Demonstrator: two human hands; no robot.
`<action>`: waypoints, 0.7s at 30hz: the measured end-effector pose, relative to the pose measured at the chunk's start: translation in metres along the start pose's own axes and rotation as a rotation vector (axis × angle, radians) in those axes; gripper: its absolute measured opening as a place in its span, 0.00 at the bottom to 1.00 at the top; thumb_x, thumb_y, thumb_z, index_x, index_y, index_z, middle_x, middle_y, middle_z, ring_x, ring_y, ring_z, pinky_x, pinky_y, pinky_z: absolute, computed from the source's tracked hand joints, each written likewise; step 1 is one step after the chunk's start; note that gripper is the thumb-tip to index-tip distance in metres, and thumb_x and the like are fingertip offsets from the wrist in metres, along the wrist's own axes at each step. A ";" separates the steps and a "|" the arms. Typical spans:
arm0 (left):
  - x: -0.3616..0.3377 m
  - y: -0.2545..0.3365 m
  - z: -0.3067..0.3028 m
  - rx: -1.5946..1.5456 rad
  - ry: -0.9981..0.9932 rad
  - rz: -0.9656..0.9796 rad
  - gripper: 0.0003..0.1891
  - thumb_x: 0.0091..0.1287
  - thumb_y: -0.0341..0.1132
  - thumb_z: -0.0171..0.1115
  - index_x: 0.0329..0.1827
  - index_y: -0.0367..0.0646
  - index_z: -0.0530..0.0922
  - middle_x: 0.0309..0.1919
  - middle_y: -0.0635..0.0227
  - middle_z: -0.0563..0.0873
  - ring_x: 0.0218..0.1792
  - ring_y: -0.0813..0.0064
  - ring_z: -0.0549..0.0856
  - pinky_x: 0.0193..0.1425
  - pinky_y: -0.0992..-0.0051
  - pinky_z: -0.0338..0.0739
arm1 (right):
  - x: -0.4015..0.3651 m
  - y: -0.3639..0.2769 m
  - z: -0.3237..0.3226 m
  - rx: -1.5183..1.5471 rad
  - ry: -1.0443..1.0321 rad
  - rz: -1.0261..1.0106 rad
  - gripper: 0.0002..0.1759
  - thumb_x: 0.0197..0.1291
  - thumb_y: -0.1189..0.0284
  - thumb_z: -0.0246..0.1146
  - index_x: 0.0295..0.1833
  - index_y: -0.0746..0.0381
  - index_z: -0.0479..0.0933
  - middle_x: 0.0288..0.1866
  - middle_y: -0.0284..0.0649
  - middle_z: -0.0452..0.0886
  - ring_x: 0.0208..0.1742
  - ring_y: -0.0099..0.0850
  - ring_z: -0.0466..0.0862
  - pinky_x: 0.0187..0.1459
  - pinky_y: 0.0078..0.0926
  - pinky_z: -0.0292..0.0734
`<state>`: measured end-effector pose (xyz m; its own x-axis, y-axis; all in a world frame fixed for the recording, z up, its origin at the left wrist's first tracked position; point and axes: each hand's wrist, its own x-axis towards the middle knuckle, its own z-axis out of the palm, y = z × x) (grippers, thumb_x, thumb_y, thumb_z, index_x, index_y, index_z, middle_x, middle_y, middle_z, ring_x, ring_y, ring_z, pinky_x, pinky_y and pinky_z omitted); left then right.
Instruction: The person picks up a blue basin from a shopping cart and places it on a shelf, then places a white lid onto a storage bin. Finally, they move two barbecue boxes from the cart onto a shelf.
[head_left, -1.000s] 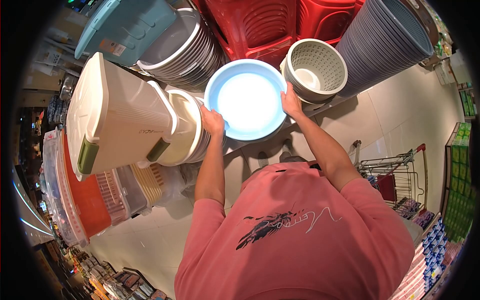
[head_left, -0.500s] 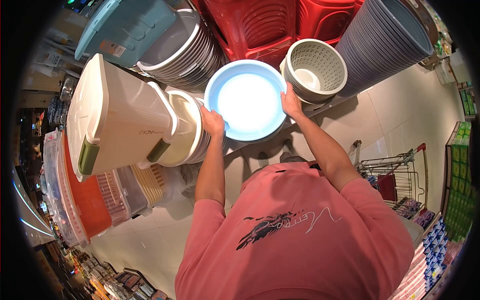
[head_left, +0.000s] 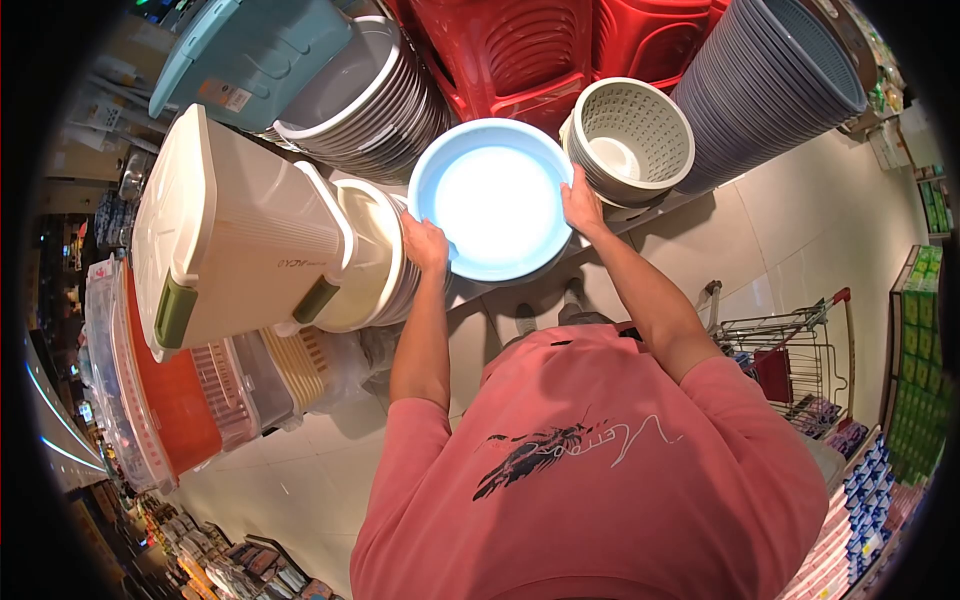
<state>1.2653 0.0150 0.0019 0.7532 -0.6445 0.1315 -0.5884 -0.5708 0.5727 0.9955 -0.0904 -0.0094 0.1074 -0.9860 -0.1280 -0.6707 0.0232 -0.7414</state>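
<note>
A round light-blue plastic basin [head_left: 492, 200] faces up in front of me, its inside washed out by bright light. My left hand [head_left: 427, 243] grips its lower left rim, and my right hand [head_left: 580, 203] grips the rim on the right. Some fingers of both hands are hidden at the rim. Close to my left hand stands a stack of cream buckets [head_left: 365, 255]. Beside my right hand is a grey-green perforated basket [head_left: 634, 140]. Whether the basin rests on anything beneath is hidden.
Left stands a cream lidded bin [head_left: 240, 235] with green latches. Behind are stacked grey tubs [head_left: 365, 85], a teal box [head_left: 255, 65] and red plastic stools [head_left: 500, 55]. Tall grey baskets [head_left: 765, 90] rise at right. A wire shopping cart [head_left: 790, 355] stands on the tiled floor [head_left: 735, 225].
</note>
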 end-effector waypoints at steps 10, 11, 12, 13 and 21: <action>-0.001 0.002 -0.002 0.000 0.007 0.005 0.23 0.67 0.32 0.58 0.64 0.37 0.67 0.48 0.43 0.84 0.49 0.42 0.83 0.53 0.51 0.74 | 0.002 0.003 0.003 -0.012 0.015 -0.008 0.28 0.70 0.66 0.52 0.72 0.57 0.55 0.59 0.59 0.77 0.60 0.56 0.78 0.61 0.51 0.70; -0.001 0.002 -0.002 0.000 0.007 0.005 0.23 0.67 0.32 0.58 0.64 0.37 0.67 0.48 0.43 0.84 0.49 0.42 0.83 0.53 0.51 0.74 | 0.001 0.003 0.003 -0.011 0.014 -0.006 0.28 0.70 0.66 0.52 0.72 0.57 0.55 0.59 0.59 0.77 0.60 0.56 0.78 0.61 0.51 0.70; 0.000 0.001 -0.002 0.003 -0.001 0.004 0.23 0.67 0.32 0.58 0.64 0.37 0.67 0.48 0.43 0.84 0.49 0.42 0.83 0.53 0.50 0.75 | 0.002 0.004 0.003 -0.011 0.015 -0.006 0.28 0.70 0.66 0.52 0.72 0.57 0.55 0.59 0.59 0.77 0.60 0.56 0.78 0.61 0.51 0.70; 0.000 0.001 -0.001 0.006 -0.009 0.003 0.23 0.67 0.32 0.57 0.65 0.37 0.67 0.47 0.43 0.84 0.48 0.42 0.83 0.53 0.50 0.75 | 0.003 0.004 0.004 -0.012 0.012 0.001 0.28 0.70 0.66 0.52 0.72 0.57 0.55 0.59 0.59 0.77 0.60 0.56 0.78 0.61 0.50 0.70; 0.000 0.001 -0.002 0.012 -0.010 0.005 0.24 0.67 0.32 0.57 0.66 0.38 0.66 0.47 0.43 0.84 0.48 0.41 0.83 0.53 0.50 0.75 | 0.004 0.003 0.003 -0.011 -0.012 0.046 0.29 0.69 0.65 0.53 0.72 0.55 0.54 0.64 0.56 0.74 0.62 0.55 0.76 0.62 0.51 0.70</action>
<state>1.2648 0.0152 0.0041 0.7476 -0.6521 0.1260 -0.5954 -0.5739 0.5623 0.9967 -0.0937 -0.0141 0.0847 -0.9819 -0.1694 -0.6834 0.0665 -0.7270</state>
